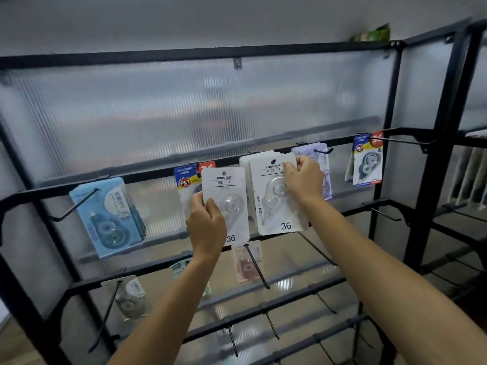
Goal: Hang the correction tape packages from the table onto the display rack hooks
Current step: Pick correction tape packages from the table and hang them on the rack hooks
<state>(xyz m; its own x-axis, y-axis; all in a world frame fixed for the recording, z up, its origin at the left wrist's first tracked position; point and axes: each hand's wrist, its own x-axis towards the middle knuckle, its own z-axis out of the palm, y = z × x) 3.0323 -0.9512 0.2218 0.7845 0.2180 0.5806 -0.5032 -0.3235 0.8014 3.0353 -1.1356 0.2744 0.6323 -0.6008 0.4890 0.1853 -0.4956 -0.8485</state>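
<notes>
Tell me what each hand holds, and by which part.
The left hand grips a white correction tape package by its lower left edge. The right hand pinches another white package at its upper right edge, near the hang hole.

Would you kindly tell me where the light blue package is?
In the head view, the light blue package hangs far left on the rack's upper rail, left of the left hand.

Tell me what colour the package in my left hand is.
White, with a clear blister: the package in the head view.
</notes>
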